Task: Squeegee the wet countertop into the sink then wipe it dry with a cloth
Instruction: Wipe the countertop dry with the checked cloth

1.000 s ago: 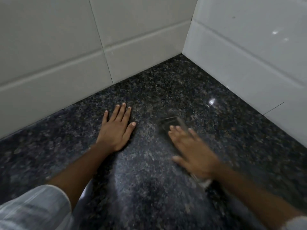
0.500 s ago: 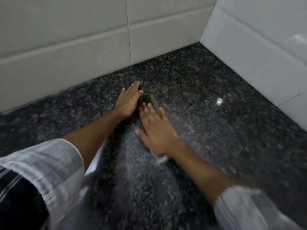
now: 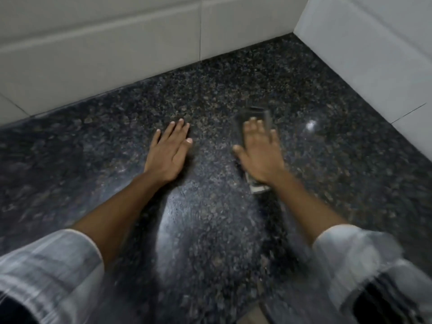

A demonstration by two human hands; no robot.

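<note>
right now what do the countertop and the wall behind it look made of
Countertop: looks like polished dark granite, black with brown-grey speckles and a bright glare spot. Wall: glazed off-white ceramic tiles by the look, smooth with thin grout lines.

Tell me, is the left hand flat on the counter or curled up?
Flat: the left hand lies palm down on the dark granite countertop, fingers straight.

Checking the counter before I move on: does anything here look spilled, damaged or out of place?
Nothing stands out. The granite countertop looks intact; left hand lies flat, right hand presses a blurred squeegee. A pale sheen sits between the arms.
</note>
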